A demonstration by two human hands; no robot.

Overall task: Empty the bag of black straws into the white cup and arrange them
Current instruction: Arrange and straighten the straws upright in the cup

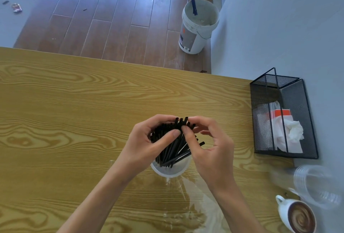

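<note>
Head view: both hands on black straws [170, 150] standing in white cup [170, 169] on wood table [55, 102].
Left hand [147, 145] curled round the bundle's left side, thumb across it; right hand [208, 147] pinching straw tops with thumb and forefinger. Empty clear bag [197, 201] lies flat just in front of cup.

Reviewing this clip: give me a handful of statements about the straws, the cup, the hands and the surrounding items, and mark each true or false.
1. The black straws stand in the white cup. True.
2. Only the left hand touches the straws. False: the right hand is on them too.
3. The clear plastic bag lies flat on the table near the cup. True.
4. The coffee cup stands left of the white cup. False: it is at the table's right edge.
5. The black mesh basket holds the straws. False: it holds white paper or tissue.
</note>
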